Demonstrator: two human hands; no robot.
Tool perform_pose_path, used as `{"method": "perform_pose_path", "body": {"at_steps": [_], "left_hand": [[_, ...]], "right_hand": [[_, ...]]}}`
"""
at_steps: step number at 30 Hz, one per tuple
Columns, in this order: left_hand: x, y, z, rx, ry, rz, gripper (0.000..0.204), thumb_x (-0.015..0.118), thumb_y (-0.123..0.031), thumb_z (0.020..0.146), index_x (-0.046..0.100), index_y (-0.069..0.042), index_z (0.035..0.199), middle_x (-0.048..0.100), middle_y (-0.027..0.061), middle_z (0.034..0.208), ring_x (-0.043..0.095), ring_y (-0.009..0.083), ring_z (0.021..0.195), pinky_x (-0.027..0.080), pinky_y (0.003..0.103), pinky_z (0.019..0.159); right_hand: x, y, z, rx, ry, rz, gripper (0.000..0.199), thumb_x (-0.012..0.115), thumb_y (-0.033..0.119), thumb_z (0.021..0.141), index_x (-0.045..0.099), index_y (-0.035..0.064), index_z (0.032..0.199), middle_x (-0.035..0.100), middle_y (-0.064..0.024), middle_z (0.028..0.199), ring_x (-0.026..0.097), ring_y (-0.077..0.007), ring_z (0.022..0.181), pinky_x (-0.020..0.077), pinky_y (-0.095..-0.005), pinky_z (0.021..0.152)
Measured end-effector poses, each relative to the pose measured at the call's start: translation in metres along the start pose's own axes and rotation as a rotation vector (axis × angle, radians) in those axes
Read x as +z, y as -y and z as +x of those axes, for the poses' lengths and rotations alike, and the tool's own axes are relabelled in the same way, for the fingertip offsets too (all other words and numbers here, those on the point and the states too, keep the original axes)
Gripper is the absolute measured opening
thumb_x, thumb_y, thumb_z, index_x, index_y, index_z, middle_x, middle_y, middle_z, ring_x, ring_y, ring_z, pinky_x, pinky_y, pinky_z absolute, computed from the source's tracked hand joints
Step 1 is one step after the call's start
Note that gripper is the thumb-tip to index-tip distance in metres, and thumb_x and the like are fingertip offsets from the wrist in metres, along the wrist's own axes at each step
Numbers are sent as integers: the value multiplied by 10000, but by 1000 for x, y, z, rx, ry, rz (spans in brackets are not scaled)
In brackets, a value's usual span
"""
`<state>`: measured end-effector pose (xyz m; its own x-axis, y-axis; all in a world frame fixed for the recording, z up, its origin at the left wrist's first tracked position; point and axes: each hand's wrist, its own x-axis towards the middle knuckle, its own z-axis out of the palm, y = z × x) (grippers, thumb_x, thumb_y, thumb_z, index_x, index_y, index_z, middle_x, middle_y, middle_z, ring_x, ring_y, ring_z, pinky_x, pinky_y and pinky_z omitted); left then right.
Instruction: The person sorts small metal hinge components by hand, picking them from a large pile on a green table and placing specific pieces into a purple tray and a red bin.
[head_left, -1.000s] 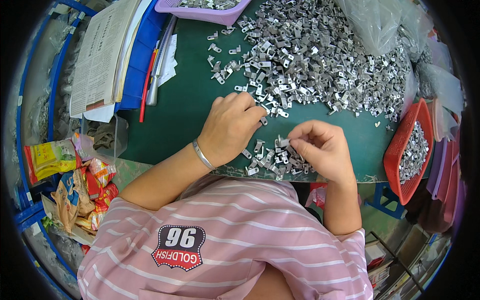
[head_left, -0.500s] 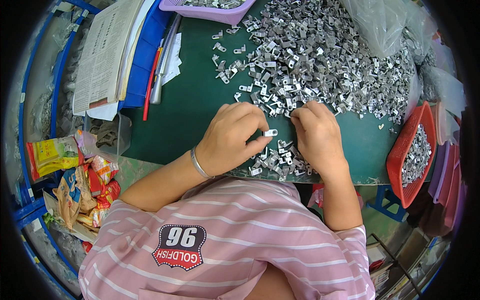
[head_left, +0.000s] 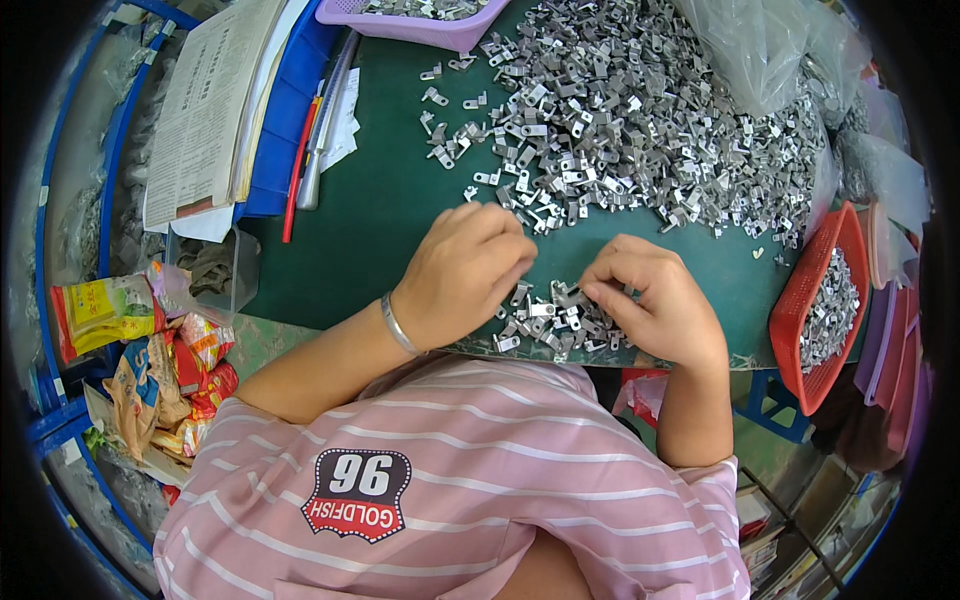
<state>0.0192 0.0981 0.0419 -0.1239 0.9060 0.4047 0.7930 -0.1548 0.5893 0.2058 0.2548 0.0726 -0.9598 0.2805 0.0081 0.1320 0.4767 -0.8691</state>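
Observation:
My left hand hangs over the green table, just left of a small pile of bent metal brackets. Its fingers are curled in and pressed together; whatever lies between them is hidden. At the right side of this pile, my right hand pinches thumb and forefinger together by the brackets. I cannot make out what is in that pinch. Beyond both hands spreads a large heap of the same silvery brackets, each a small angled piece with a hole.
A red basket of brackets stands at the right table edge, a purple basket at the far side. Clear plastic bags lie over the heap. On the left are a blue tray with papers, a red pen and snack packets.
My right hand has drawn back from the large heap to the small pile. My left hand has turned slightly, and the bracket seen earlier at its fingertips no longer shows.

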Motion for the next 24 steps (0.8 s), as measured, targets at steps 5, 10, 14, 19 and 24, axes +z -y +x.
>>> {"method": "perform_pose_path", "body": {"at_steps": [5, 10, 14, 19, 24], "left_hand": [[12, 0, 17, -68, 15, 202, 231, 752, -53, 743, 666, -71, 956, 592, 58, 928, 579, 269, 857, 414, 383, 733], [15, 2, 14, -40, 18, 260, 182, 748, -64, 750, 658, -81, 907, 587, 49, 900, 569, 263, 836, 392, 381, 721], [14, 4, 12, 6, -6, 208, 190, 742, -35, 759, 673, -75, 931, 619, 55, 896, 593, 242, 816, 416, 368, 719], [5, -4, 11, -362, -51, -425, 173, 709, 13, 842, 677, 0, 1012, 693, 81, 942, 672, 176, 817, 516, 284, 714], [-6, -6, 11, -763, 61, -1003, 136, 656, 24, 910, 657, 69, 1039, 700, 108, 985, 706, 192, 893, 571, 280, 792]], "right_hand": [[36, -4, 26, -77, -390, -432, 177, 710, 104, 825, 638, 34, 971, 601, -130, 830, 609, -337, 801, 485, -447, 719], [39, -11, 26, -34, -414, -344, 75, 670, 53, 838, 645, 14, 897, 606, -148, 782, 620, -357, 750, 502, -449, 681], [34, -11, 19, 17, -402, -343, 43, 660, 24, 831, 658, 14, 874, 616, -150, 772, 630, -352, 742, 514, -438, 674], [26, -9, 8, 38, -425, -181, 67, 690, -26, 791, 681, 9, 848, 657, -139, 806, 658, -303, 725, 531, -373, 655], [20, -6, 2, -8, -415, -14, 105, 713, -76, 766, 689, -10, 845, 701, -101, 855, 684, -226, 748, 542, -305, 667]]}}
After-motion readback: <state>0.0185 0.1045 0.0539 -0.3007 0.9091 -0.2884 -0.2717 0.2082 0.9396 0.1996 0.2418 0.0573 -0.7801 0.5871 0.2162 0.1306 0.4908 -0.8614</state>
